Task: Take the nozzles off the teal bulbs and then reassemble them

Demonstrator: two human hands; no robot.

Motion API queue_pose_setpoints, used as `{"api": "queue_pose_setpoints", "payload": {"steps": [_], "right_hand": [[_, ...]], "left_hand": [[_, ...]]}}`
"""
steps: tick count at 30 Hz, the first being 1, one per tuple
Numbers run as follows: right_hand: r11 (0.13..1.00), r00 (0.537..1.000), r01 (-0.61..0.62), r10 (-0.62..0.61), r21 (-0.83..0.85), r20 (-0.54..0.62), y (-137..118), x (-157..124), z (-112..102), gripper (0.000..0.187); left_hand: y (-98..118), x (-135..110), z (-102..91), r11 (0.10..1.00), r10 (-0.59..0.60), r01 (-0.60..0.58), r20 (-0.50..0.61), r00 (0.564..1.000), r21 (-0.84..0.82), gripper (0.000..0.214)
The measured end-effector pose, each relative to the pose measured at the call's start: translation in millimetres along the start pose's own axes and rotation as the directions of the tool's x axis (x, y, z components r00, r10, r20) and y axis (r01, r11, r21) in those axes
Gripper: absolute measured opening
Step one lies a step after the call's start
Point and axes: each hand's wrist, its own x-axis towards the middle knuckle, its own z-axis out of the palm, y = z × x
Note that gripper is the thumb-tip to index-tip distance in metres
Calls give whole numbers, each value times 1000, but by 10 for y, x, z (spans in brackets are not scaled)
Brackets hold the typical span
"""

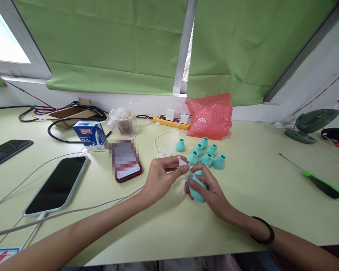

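Note:
My left hand [165,174] pinches a small translucent white tip [182,162] between thumb and fingers. In my right hand [210,188] is a teal rubber bulb [197,194], its neck turned toward the white tip. A clear, whitish piece [189,175] sits at the bulb's neck; whether it is joined to the tip I cannot tell, as fingers cover part of it. Just beyond my hands, several teal bulbs [207,159] stand upright with open necks. Beside my right fingertips, low on the table, lies another whitish piece [183,187], partly hidden.
Left are a red-cased phone [129,171], a larger phone [58,184] with cables, and a blue milk carton [90,134]. A yellow power strip [171,122] and pink bubble-wrap bag [210,116] lie at the back. Right are a screwdriver [322,185] and a green fan [313,122].

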Motion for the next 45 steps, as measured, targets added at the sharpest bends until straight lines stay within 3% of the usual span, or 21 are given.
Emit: {"api": "queue_pose_setpoints", "payload": {"steps": [4, 7, 9, 12, 15, 17, 19, 22, 25, 27, 30, 34, 38, 42, 45], "right_hand": [[999, 999, -28, 26, -32, -45, 140, 19, -4, 21], [994, 992, -104, 100, -41, -77, 206, -13, -30, 22], [991, 988, -128, 123, -47, -98, 234, -38, -32, 24], [998, 996, -54, 51, -43, -73, 251, -58, -17, 28], [998, 1000, -6, 6, 60, 7, 266, -46, -5, 25], [988, 1000, -7, 3, 152, 24, 286, -27, -2, 21], [970, 999, -22, 16, 241, 29, 311, -5, 6, 19], [911, 991, -115, 77, 396, 112, 339, 18, 35, 17], [851, 977, -183, 99, 492, 191, 354, 31, 64, 20], [850, 977, -174, 87, 498, 193, 367, 36, 67, 21], [854, 968, -197, 92, 482, 233, 382, 34, 52, 21], [841, 951, -257, 132, 476, 281, 358, 19, 25, 24], [837, 954, -258, 142, 482, 265, 317, 22, 7, 24], [843, 956, -253, 143, 476, 255, 321, 28, 6, 24], [861, 964, -242, 161, 448, 211, 350, 22, 18, 24]], "left_hand": [[-153, 0, -22, 946, 186, -164, -55, 981, 280, 14], [-210, 61, -49, 831, 436, -356, -103, 894, 428, 10], [-240, 125, -94, 759, 538, -421, -115, 835, 497, 10], [-342, 220, -182, 700, 493, -344, -76, 866, 625, 18], [-524, 280, -257, 529, 371, -279, 77, 925, 801, 31], [-633, 295, -286, 410, 300, -335, 222, 928, 848, 37], [-685, 286, -296, 357, 264, -398, 318, 911, 845, 38], [-642, 220, -275, 366, 297, -465, 372, 879, 806, 37], [-531, 92, -214, 465, 440, -500, 300, 846, 731, 33], [-469, -7, -160, 577, 470, -466, 194, 861, 670, 22], [-433, -116, -88, 736, 413, -356, 35, 910, 575, 17], [-460, -136, -44, 834, 425, -363, -64, 903, 416, 14], [-488, -99, -41, 806, 523, -484, -28, 852, 341, 5], [-508, -75, -61, 732, 605, -571, 30, 796, 373, 10], [-546, -51, -105, 550, 722, -675, 125, 680, 492, 15]]}}
